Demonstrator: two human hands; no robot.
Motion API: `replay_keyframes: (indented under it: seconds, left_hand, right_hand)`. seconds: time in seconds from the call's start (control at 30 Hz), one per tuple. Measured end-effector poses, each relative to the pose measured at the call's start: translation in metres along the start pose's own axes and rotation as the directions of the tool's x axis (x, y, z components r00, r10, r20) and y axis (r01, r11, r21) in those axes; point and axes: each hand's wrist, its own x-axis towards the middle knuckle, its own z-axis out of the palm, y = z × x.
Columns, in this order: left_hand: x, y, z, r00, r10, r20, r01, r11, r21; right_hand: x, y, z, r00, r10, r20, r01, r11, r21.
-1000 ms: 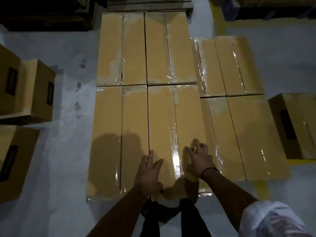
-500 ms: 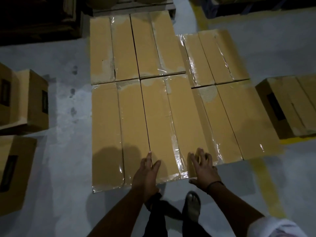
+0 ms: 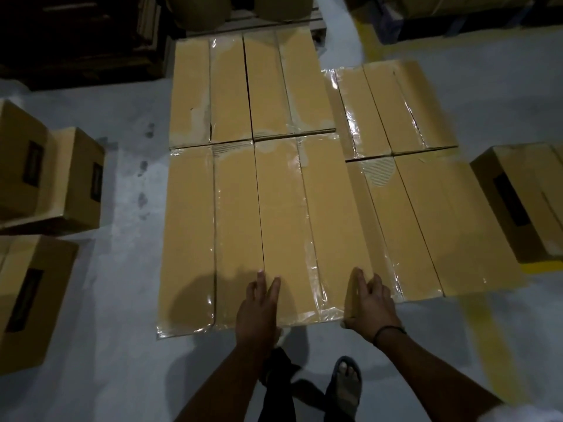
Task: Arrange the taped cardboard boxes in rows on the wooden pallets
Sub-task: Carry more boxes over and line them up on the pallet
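Dim warehouse floor; all places are given from the near middle box [image 3: 304, 223], a long taped carton lying flat in a block of six.

- Well to its left: two loose boxes [image 3: 45, 178] stand side by side on the grey floor, with a third loose box [image 3: 30, 296] nearer the person, all dark-labelled on one side.
- Far left beyond it: dark stacked pallets [image 3: 85, 41], detail lost in shadow.
- Touching its left side: near left box [image 3: 195, 239], glossy tape at the near end.
- Left hand [image 3: 259, 309]: lies flat on its near left corner, fingers straight and slightly apart, palm over the near edge.
- Directly beyond it, end to end: far middle box [image 3: 286, 86], with the far left box [image 3: 207, 92] beside that.
- Right hand [image 3: 370, 303]: clamped on its near right corner, fingers bent on top, thumb under the near edge. Dark wristband [image 3: 388, 330].
- Just nearer than it: a sandalled foot [image 3: 345, 379].
- Touching its right side: near right box [image 3: 426, 226], angled slightly; the far right box [image 3: 390, 108] lies beyond that.
- Well to its right: another loose carton [image 3: 524, 202] over a yellow floor line [image 3: 484, 339].

What the block rests on cannot be told.
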Motion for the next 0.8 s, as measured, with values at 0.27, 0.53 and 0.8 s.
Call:
replay_keyframes:
  seconds: [0.27, 0.53, 0.8]
  left_hand:
    - [0.004, -0.003, 0.004, 1.0, -0.026, -0.005, 0.026, 0.999, -0.031]
    - [0.006, 0.002, 0.006, 0.999, -0.035, -0.014, 0.035, 0.999, -0.006]
    - [0.007, -0.009, 0.002, 0.999, -0.006, 0.048, 0.006, 1.0, 0.012]
  right_hand:
    - [0.006, 0.001, -0.005, 0.999, -0.025, -0.031, 0.024, 1.0, -0.018]
    - [0.016, -0.004, -0.008, 0.999, -0.002, 0.046, 0.003, 0.999, -0.036]
    - [0.011, -0.002, -0.014, 0.997, -0.02, 0.077, 0.025, 0.997, -0.071]
